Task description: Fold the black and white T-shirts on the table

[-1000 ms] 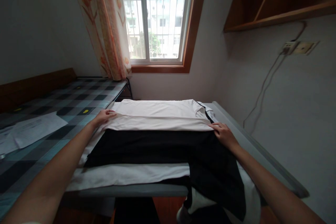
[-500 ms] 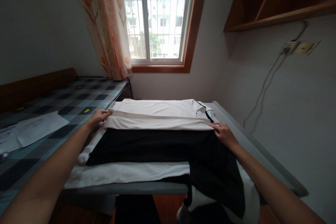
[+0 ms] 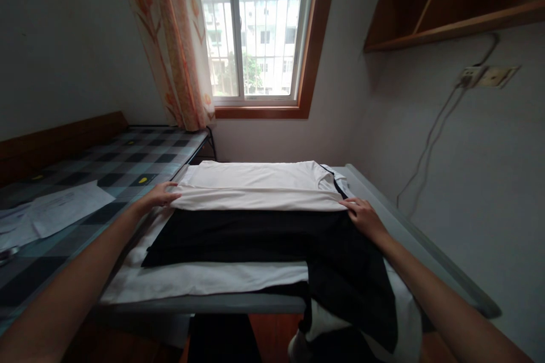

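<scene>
A white and black garment lies spread over a grey table (image 3: 204, 304). Its white part (image 3: 255, 174) is at the back, with a folded white strip (image 3: 255, 198) across the middle and a black part (image 3: 242, 235) in front. My left hand (image 3: 160, 195) rests at the strip's left end, fingers apart. At the strip's right end, my right hand (image 3: 361, 215) touches the cloth, fingers close together on its edge. Black and white cloth (image 3: 353, 300) hangs over the table's front edge at the right.
Left of the table is a bed with a checked cover (image 3: 157, 153) and papers (image 3: 63, 207). A curtain (image 3: 183, 39) hangs beside the window behind. A wooden shelf (image 3: 455, 28) and a socket with a cable (image 3: 472, 75) are on the right wall.
My left hand has loosened its pinch on the strip's left end and spread its fingers, shifting slightly down and left. My right hand has stayed in place.
</scene>
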A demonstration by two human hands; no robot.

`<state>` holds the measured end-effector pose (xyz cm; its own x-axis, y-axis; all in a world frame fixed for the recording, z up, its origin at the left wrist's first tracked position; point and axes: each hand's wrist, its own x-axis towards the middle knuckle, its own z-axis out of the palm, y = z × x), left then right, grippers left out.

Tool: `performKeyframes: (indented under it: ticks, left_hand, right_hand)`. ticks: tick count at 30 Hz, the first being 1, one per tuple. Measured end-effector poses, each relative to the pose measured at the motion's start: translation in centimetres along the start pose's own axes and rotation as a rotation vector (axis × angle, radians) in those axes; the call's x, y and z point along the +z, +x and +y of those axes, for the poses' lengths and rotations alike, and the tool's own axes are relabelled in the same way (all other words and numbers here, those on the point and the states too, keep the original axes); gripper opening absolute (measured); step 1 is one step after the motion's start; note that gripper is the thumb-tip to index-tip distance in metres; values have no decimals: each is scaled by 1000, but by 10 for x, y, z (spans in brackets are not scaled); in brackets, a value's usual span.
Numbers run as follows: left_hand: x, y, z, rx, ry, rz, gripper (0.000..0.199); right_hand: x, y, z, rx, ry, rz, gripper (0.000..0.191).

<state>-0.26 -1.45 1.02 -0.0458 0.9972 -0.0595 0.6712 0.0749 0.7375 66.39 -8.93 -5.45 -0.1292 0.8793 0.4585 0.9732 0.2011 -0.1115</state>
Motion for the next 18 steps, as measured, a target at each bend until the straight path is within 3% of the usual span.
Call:
performKeyframes:
  ticks: [2,5,10,15,18]
  left_hand:
    - [0,-6,3,-80,-41,33,76]
    - [1,-11,4,-75,-24,81,79]
    - [-2,-9,-3,184,209,147,65]
    - [-4,-22,-11,457,450,-93,44]
    - [-1,-31,-15,532,581,-98,42]
  right_hand:
    - [0,0,-1,-3,-3,5,38]
    - [-1,0,-1,0,0,11,38]
    - [-1,0,-1,9,5,7,38]
    - [2,0,1,8,-7,12,38]
    - [2,0,1,3,-10,13,38]
